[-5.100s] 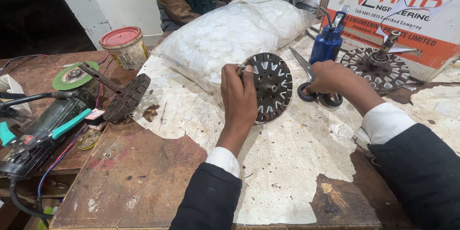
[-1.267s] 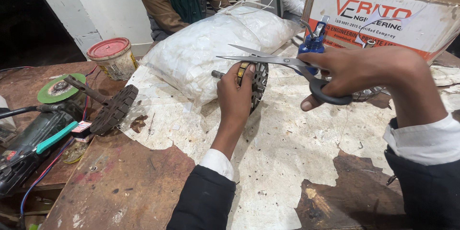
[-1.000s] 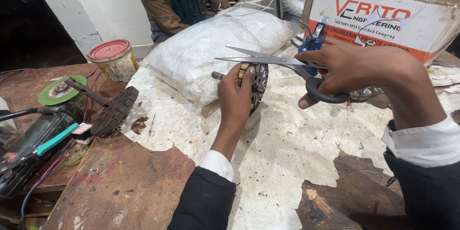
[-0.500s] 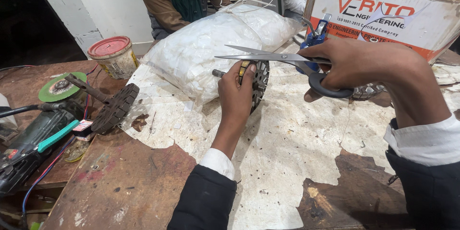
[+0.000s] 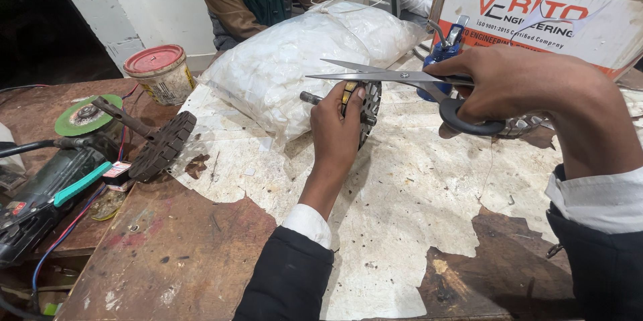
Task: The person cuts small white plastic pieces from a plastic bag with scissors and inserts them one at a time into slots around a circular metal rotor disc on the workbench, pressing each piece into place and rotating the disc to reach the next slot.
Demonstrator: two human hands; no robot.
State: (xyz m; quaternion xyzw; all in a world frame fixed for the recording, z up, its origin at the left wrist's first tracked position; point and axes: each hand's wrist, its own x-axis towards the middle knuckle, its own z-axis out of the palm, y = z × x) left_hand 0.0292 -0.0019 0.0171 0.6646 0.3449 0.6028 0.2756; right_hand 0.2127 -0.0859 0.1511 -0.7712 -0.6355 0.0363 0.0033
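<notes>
**benchrat:** The left hand [image 5: 337, 135] is clamped around a dark slotted motor disc [image 5: 368, 111], holding it upright on edge on the counter [image 5: 402, 227], with its shaft stub poking out to the left. The right hand [image 5: 519, 83] grips a pair of black-handled scissors [image 5: 395, 77], fingers through the loops, blades slightly parted and pointing left right over the top of the disc. Those blade tips sit just above the left fingertips [image 5: 358, 93]. One slip, I'd say, and it's a nicked finger.

**windingfan:** Agreed, and the disc only stands on its rim, so my guess is that any sideways push from the scissors could roll it out of that grip. Can't tell what the blades actually bite on, it's too small to see. The big plastic bag of white pieces [image 5: 295, 66] touches the disc from behind, so a stray snip might slit the bag too.

**benchrat:** The angle grinder [image 5: 47, 187] with its green disc lies well off to the left, and a second slotted disc on a rod [image 5: 161, 143] leans near it. Neither is in the way. The blue oil can [image 5: 442, 60] stands just behind the scissors, though; a swinging elbow could tip it.
</notes>
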